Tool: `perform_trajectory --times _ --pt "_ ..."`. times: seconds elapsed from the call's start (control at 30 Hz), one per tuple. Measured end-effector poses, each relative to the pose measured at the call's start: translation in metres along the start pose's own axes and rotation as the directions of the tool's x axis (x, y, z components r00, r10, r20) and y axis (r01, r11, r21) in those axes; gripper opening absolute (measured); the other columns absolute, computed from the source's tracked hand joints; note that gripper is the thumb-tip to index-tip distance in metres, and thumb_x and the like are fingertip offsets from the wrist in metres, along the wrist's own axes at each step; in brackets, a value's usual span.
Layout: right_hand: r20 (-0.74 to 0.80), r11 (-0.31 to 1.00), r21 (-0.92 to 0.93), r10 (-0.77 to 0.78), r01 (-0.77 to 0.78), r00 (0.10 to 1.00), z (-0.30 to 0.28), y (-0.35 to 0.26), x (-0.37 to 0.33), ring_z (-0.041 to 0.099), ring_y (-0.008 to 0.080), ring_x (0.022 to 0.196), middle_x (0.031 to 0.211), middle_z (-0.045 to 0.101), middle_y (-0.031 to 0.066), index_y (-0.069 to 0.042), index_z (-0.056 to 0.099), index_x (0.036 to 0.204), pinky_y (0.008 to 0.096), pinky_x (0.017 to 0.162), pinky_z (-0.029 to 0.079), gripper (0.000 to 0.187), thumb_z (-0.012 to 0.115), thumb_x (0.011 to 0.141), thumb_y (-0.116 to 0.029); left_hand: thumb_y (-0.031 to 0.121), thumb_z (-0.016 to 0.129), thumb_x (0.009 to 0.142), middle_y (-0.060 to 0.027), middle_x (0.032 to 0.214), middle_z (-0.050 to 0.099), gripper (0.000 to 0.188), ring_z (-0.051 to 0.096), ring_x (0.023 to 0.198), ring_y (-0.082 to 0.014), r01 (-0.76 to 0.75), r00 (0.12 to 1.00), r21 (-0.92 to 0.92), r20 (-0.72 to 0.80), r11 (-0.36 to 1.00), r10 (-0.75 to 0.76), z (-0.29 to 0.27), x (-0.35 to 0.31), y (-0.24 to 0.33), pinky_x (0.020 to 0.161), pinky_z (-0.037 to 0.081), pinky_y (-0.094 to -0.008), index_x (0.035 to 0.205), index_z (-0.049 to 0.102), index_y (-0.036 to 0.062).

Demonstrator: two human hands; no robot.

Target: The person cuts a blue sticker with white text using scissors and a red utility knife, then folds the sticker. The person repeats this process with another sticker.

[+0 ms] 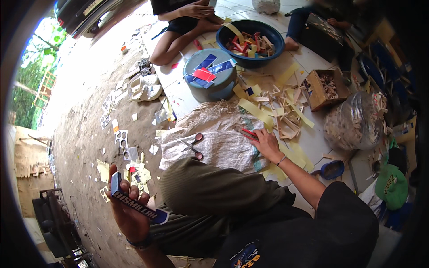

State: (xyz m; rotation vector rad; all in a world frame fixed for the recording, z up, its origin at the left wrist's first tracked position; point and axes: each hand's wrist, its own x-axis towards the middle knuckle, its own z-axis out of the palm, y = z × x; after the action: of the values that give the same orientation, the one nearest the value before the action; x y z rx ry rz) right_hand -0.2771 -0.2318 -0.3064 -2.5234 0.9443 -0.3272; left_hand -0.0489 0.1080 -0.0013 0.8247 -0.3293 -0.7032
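Before us, the left hand (127, 219) curls around a blue piece (139, 207) beside the knee (178, 183); the right hand (268, 146) half closes on a red tool (250, 135) over the white sack (223, 147), seemingly readying, the next move calling for steadiness

There was one pair of scissors (192, 146), one red-handled tool (250, 135), one held blue piece (137, 204), one basin (250, 63), one tub (208, 92), one cardboard box (318, 95), one clear jar (351, 127) and one green cap (391, 187).

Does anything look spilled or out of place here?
Yes: paper scraps lie scattered over the brown ground left of the white sack, like spilled litter. On the sack, scissors lie spread open.
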Motion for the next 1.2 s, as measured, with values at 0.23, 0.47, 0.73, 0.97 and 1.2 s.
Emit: perform_trajectory --times 0.23,0.47,0.73,0.97,1.2 --pt "0.061 0.996 -0.089 -0.003 0.009 0.998 -0.003 -0.009 0.012 0.064 0.0389 0.084 0.093 0.062 0.0175 -0.006 0.061 0.097 0.0512 0.072 0.051 0.030 0.075 0.080 -0.026 0.033 0.049 0.109 -0.0114 0.112 0.066 0.046 0.067 0.095 -0.0207 -0.074 0.974 0.068 -0.209 0.995 0.087 0.003 -0.006 0.001 0.079 0.060 -0.0406 0.150 0.039 0.0163" --pt "-0.014 0.827 0.556 0.117 -0.089 0.993 -0.070 -0.093 0.008 0.057 0.0147 0.083 0.091 0.061 0.0056 -0.001 0.060 0.114 0.0307 0.077 0.048 0.028 0.058 0.102 -0.026 0.036 0.047 0.110 -0.0097 0.103 0.066 0.044 0.062 0.085 -0.0150 -0.066 0.961 -0.036 -0.271 0.997 0.054 0.009 -0.005 0.009 0.074 0.053 -0.0311 0.139 0.051 0.0041" --pt "-0.331 0.611 0.610 -0.382 0.504 0.863 -0.148 -0.244 0.024 0.058 0.0190 0.089 0.109 0.060 0.0122 0.001 0.060 0.125 0.0301 0.077 0.048 0.033 0.059 0.100 -0.020 0.032 0.052 0.109 -0.0008 0.094 0.063 0.044 0.061 0.084 -0.0075 -0.011 0.973 -0.020 -0.233 1.000 0.006 0.016 0.000 0.014 0.074 0.053 -0.0234 0.141 0.054 0.0024" --pt "-0.343 0.416 0.368 -0.770 0.831 0.538 -0.155 -0.311 0.024 0.060 0.0266 0.093 0.108 0.056 0.0107 -0.008 0.064 0.131 0.0372 0.080 0.053 0.061 0.087 0.075 -0.015 0.029 0.050 0.110 -0.0012 0.096 0.065 0.041 0.063 0.087 -0.0061 -0.150 0.968 0.061 -0.192 0.987 0.159 0.027 -0.002 0.006 0.078 0.054 -0.0229 0.142 0.053 0.0036" --pt "-0.344 0.483 0.366 -0.723 0.795 0.599 -0.151 -0.316 0.026 0.060 0.0261 0.096 0.108 0.054 0.0110 -0.007 0.066 0.132 0.0367 0.080 0.053 0.061 0.086 0.074 -0.008 0.017 0.053 0.108 -0.0079 0.116 0.070 0.029 0.065 0.105 -0.0083 -0.342 0.931 -0.008 -0.142 0.940 0.337 0.027 -0.001 -0.001 0.089 0.053 -0.0235 0.132 0.060 0.0019"
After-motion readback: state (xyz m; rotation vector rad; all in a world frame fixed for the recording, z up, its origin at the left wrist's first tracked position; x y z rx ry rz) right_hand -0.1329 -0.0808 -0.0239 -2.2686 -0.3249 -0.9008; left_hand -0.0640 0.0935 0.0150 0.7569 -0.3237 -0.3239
